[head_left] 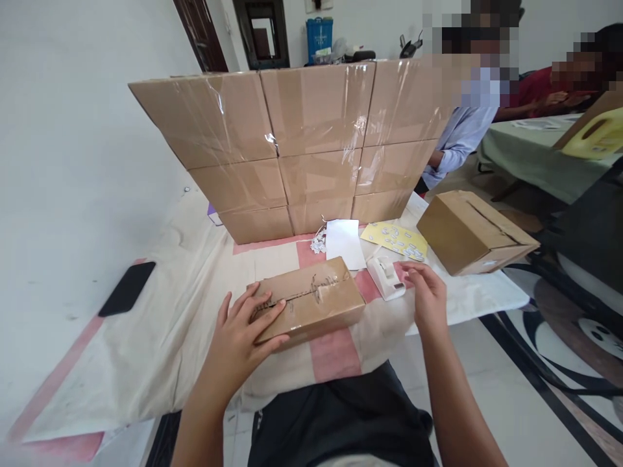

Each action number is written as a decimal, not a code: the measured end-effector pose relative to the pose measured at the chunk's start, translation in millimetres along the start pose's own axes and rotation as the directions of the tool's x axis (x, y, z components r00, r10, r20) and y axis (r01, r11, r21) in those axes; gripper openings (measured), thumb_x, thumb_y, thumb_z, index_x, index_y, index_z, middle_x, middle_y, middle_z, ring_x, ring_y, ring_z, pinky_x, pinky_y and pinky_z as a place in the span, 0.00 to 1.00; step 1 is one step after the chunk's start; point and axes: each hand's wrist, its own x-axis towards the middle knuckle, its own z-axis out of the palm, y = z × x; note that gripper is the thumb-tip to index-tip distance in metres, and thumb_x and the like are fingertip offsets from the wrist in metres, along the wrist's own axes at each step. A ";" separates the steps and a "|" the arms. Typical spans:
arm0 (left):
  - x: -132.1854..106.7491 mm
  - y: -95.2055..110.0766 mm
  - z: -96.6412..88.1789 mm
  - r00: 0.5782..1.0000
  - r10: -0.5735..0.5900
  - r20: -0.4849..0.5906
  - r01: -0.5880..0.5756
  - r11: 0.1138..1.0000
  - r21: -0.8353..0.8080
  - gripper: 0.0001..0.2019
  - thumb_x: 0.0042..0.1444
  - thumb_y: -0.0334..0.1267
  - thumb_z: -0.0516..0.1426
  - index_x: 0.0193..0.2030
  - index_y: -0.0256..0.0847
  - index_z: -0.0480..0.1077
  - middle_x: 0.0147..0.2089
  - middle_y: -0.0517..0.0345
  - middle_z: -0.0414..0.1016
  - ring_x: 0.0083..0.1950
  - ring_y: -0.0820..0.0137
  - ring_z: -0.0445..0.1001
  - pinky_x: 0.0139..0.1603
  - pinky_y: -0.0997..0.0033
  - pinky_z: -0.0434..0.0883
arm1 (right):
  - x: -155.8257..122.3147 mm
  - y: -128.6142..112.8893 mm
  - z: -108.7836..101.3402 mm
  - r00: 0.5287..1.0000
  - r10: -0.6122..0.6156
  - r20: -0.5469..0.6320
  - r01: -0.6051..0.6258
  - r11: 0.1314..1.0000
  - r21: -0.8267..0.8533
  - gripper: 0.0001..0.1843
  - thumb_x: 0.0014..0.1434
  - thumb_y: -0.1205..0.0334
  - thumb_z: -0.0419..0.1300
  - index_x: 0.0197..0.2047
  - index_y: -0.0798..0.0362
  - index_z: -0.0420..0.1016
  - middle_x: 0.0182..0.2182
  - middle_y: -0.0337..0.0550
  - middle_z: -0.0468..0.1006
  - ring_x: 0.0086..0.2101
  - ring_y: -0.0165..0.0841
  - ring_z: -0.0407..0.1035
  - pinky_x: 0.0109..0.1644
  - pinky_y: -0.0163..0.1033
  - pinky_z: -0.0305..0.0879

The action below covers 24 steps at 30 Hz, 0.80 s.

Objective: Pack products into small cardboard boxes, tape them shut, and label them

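Note:
A small brown cardboard box [306,298] lies on the cloth-covered table in front of me. My left hand [248,327] rests spread over the box's left end, fingers apart. Along the box's top runs a seam with dark scribbled marks. My right hand [427,288] is just right of a white tape dispenser [387,277], thumb and fingers pinched together. Whatever may be between those fingertips is too small to make out. Behind the dispenser are a white paper [344,243] and a yellow sheet [396,240] with small pale labels on it.
A wall of stacked, taped cardboard boxes [318,123] stands across the table's back. Another cardboard box [462,240] sits at the right edge, and a black phone [127,288] lies at left. Beyond, two people are by a green-covered table [540,155] bearing a yellow jug [596,135].

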 end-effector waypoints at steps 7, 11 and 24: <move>16.8 -12.1 8.2 0.999 0.031 -0.033 -0.030 0.999 0.020 0.22 0.65 0.55 0.57 0.61 0.51 0.73 0.61 0.48 0.74 0.69 0.49 0.67 0.72 0.43 0.52 | 24.5 17.1 -19.1 0.914 0.363 0.181 -0.310 0.913 -0.266 0.18 0.57 0.49 0.58 0.36 0.55 0.81 0.41 0.47 0.78 0.41 0.39 0.69 0.38 0.37 0.65; 22.2 -15.6 16.3 0.998 0.041 -0.045 -0.041 0.999 0.007 0.21 0.65 0.52 0.58 0.62 0.49 0.72 0.62 0.47 0.73 0.70 0.49 0.65 0.71 0.44 0.55 | 33.4 15.3 -18.6 0.853 0.477 0.210 -0.399 0.857 -0.326 0.16 0.58 0.52 0.58 0.32 0.56 0.80 0.25 0.41 0.70 0.28 0.32 0.63 0.28 0.34 0.56; 17.3 -18.7 28.6 0.987 0.041 -0.153 -0.056 0.994 -0.098 0.24 0.62 0.45 0.64 0.64 0.50 0.68 0.62 0.46 0.69 0.71 0.46 0.64 0.66 0.39 0.66 | 40.9 -5.3 -7.6 0.714 0.656 0.244 -0.573 0.749 -0.333 0.17 0.59 0.51 0.70 0.32 0.56 0.71 0.25 0.44 0.75 0.21 0.33 0.73 0.23 0.35 0.68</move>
